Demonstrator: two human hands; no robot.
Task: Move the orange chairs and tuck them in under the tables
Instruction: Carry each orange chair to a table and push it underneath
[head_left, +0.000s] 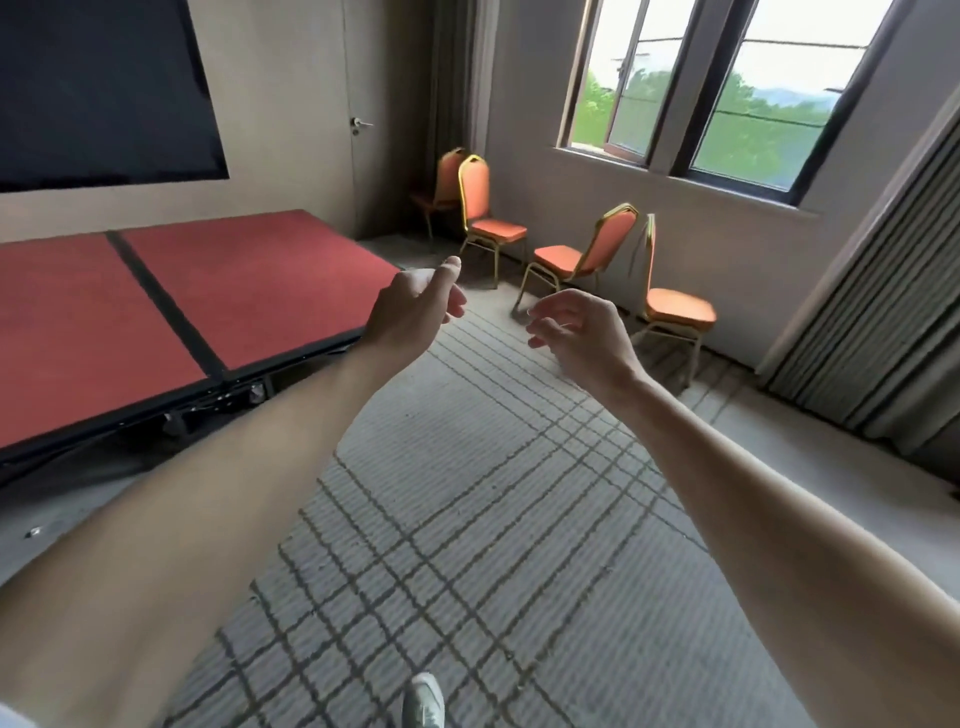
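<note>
My left grip and right grip reach forward, loosely curled, empty. The orange chairs stand under the window — well apart from the red desk. I fear dragged legs snagging carpet.

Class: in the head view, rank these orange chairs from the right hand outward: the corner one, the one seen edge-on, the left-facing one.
1. Edge-on chair, right, under the window.
2. Left-facing chair, middle.
3. Corner chair, far left, by the door.
</note>
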